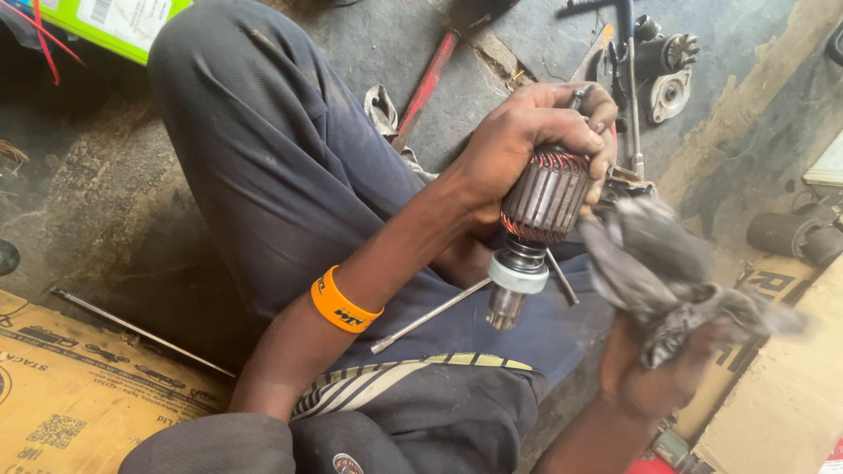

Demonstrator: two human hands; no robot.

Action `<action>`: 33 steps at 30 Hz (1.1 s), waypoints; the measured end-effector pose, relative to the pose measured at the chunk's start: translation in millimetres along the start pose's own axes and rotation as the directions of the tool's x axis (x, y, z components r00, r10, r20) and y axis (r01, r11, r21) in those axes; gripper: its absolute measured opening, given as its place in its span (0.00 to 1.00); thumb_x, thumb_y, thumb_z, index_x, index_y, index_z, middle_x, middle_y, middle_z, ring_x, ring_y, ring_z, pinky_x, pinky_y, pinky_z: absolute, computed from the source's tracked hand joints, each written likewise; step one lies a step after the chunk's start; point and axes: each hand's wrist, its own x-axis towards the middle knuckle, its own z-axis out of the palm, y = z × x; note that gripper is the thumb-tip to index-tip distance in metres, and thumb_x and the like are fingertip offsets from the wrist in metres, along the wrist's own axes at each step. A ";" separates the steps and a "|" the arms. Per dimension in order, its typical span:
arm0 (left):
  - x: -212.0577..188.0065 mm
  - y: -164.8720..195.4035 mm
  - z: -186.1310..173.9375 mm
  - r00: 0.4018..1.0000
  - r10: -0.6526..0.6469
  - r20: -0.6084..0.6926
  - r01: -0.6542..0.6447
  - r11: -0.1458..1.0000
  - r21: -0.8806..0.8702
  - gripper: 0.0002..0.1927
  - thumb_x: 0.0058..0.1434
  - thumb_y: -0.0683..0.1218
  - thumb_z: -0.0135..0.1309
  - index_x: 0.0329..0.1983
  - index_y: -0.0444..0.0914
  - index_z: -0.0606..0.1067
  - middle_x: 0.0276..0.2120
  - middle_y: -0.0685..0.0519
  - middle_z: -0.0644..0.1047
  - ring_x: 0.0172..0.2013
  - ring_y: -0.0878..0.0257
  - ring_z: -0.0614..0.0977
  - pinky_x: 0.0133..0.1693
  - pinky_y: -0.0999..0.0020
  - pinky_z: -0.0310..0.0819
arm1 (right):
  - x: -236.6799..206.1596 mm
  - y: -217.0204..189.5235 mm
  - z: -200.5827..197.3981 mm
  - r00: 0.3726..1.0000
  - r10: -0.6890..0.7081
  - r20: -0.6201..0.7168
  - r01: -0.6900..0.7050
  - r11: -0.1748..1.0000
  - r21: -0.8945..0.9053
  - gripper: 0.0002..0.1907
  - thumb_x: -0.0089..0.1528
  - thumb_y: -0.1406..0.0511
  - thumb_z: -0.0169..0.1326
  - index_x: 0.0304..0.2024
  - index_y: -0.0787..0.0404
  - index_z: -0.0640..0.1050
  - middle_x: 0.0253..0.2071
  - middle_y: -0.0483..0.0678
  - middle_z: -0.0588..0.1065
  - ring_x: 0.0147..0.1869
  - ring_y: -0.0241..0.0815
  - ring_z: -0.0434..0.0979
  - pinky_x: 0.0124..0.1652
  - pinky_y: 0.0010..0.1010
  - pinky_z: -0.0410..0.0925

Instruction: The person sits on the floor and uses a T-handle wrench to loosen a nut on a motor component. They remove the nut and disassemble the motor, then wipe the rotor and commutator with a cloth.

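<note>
Person seated on stained concrete workshop floor [105, 202], left hand [527, 132] gripped around motor armature [546, 197] held over the lap, right hand [654, 373] clutching dirty grey rag [654, 259] just beside it, flattened cardboard [61, 395], red-handled tool [428, 81], starter motor parts [667, 75] nearby.

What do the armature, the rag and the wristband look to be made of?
Armature: dull grey steel core with slots, reddish copper windings at both ends. Rag: soft woven cloth, grimy grey, limp and creased. Wristband: smooth orange band, probably silicone or rubber.
</note>
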 end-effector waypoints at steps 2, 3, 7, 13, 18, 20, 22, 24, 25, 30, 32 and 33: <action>-0.1 -1.0 2.5 0.999 -0.008 0.052 0.012 0.997 -0.080 0.06 0.62 0.38 0.49 0.41 0.33 0.66 0.30 0.45 0.76 0.29 0.56 0.82 0.32 0.59 0.82 | 1.6 9.2 7.3 0.990 0.115 0.083 -0.121 0.990 0.072 0.26 0.71 0.46 0.49 0.62 0.55 0.74 0.59 0.46 0.74 0.69 0.44 0.73 0.72 0.49 0.63; 0.1 -2.0 3.1 0.997 -0.011 0.077 0.020 0.993 -0.119 0.06 0.63 0.38 0.49 0.41 0.33 0.66 0.31 0.44 0.76 0.29 0.55 0.82 0.33 0.59 0.82 | 1.1 20.7 13.4 0.973 0.174 0.149 -0.199 0.964 0.174 0.27 0.72 0.45 0.48 0.61 0.57 0.74 0.58 0.47 0.74 0.68 0.45 0.72 0.72 0.50 0.61; 1.2 -6.9 1.6 0.988 -0.008 0.153 0.034 0.985 -0.169 0.06 0.65 0.39 0.49 0.42 0.33 0.66 0.31 0.44 0.76 0.31 0.52 0.82 0.33 0.58 0.81 | -12.4 52.9 29.4 0.919 0.365 0.148 -0.391 0.810 0.437 0.27 0.72 0.48 0.48 0.65 0.58 0.72 0.62 0.50 0.73 0.69 0.48 0.69 0.70 0.51 0.59; 0.8 -19.5 1.9 0.984 -0.052 0.168 0.097 0.956 -0.276 0.08 0.64 0.39 0.49 0.44 0.33 0.65 0.32 0.45 0.75 0.31 0.52 0.82 0.33 0.57 0.81 | -25.3 90.3 49.8 0.928 0.367 0.060 -0.349 0.803 0.484 0.35 0.68 0.44 0.46 0.67 0.61 0.72 0.63 0.56 0.73 0.63 0.57 0.72 0.61 0.52 0.61; 5.1 -27.0 -0.7 0.994 -0.020 0.104 0.039 0.982 -0.187 0.10 0.64 0.37 0.49 0.46 0.32 0.64 0.32 0.43 0.75 0.30 0.51 0.82 0.33 0.55 0.82 | -28.5 96.0 55.3 0.849 0.484 0.212 -0.479 0.536 0.695 0.32 0.65 0.47 0.46 0.62 0.61 0.71 0.60 0.54 0.73 0.64 0.55 0.74 0.64 0.53 0.66; 6.9 -30.7 -2.4 0.998 -0.012 0.059 0.021 0.987 -0.160 0.10 0.63 0.37 0.49 0.45 0.32 0.65 0.31 0.44 0.75 0.28 0.53 0.82 0.31 0.57 0.82 | -27.3 96.7 53.9 0.869 0.487 0.090 -0.404 0.591 0.698 0.31 0.64 0.47 0.47 0.61 0.61 0.72 0.59 0.53 0.74 0.62 0.54 0.75 0.63 0.52 0.67; 7.4 -34.4 -4.3 1.000 0.001 0.025 0.002 0.992 -0.127 0.10 0.62 0.37 0.49 0.45 0.31 0.65 0.31 0.44 0.76 0.28 0.54 0.82 0.31 0.58 0.82 | -25.7 97.2 52.1 0.883 0.470 0.007 -0.344 0.636 0.690 0.30 0.64 0.47 0.48 0.60 0.60 0.72 0.58 0.52 0.74 0.61 0.53 0.76 0.62 0.51 0.69; 8.4 -37.8 -5.5 1.000 0.012 0.006 -0.012 0.996 -0.092 0.10 0.63 0.37 0.49 0.45 0.31 0.65 0.32 0.43 0.76 0.28 0.55 0.82 0.32 0.58 0.82 | -24.7 96.8 51.0 0.886 0.463 -0.024 -0.326 0.659 0.679 0.30 0.64 0.47 0.48 0.59 0.60 0.73 0.56 0.51 0.75 0.59 0.51 0.77 0.60 0.50 0.70; 9.2 -39.4 -5.6 1.000 0.014 0.000 -0.013 0.996 -0.091 0.09 0.63 0.37 0.49 0.45 0.30 0.65 0.32 0.43 0.76 0.28 0.56 0.82 0.32 0.59 0.82 | -24.8 96.0 51.0 0.885 0.465 -0.039 -0.317 0.661 0.680 0.29 0.63 0.47 0.49 0.58 0.59 0.73 0.56 0.51 0.75 0.58 0.51 0.78 0.60 0.50 0.71; 10.0 -41.5 -3.1 0.997 0.003 -0.083 -0.010 0.996 -0.087 0.10 0.61 0.37 0.49 0.44 0.30 0.66 0.30 0.43 0.77 0.26 0.58 0.82 0.28 0.61 0.82 | -24.0 89.1 55.2 0.876 0.482 -0.022 -0.349 0.663 0.662 0.28 0.62 0.47 0.50 0.56 0.58 0.74 0.53 0.48 0.76 0.55 0.48 0.81 0.56 0.47 0.75; 9.6 -39.6 -2.1 0.997 0.026 -0.076 -0.029 0.999 -0.043 0.09 0.61 0.37 0.49 0.44 0.30 0.66 0.29 0.43 0.77 0.25 0.57 0.81 0.27 0.62 0.81 | -22.3 85.0 56.3 0.887 0.460 0.037 -0.374 0.669 0.642 0.28 0.62 0.48 0.52 0.57 0.58 0.73 0.54 0.48 0.76 0.55 0.47 0.81 0.56 0.47 0.74; 9.3 -38.8 -1.6 0.997 0.038 -0.074 -0.040 0.999 -0.023 0.09 0.61 0.37 0.49 0.43 0.30 0.66 0.29 0.42 0.77 0.25 0.57 0.81 0.27 0.62 0.81 | -21.0 81.8 55.7 0.898 0.434 0.069 -0.376 0.677 0.633 0.27 0.66 0.50 0.52 0.61 0.59 0.73 0.56 0.50 0.76 0.56 0.47 0.80 0.55 0.46 0.74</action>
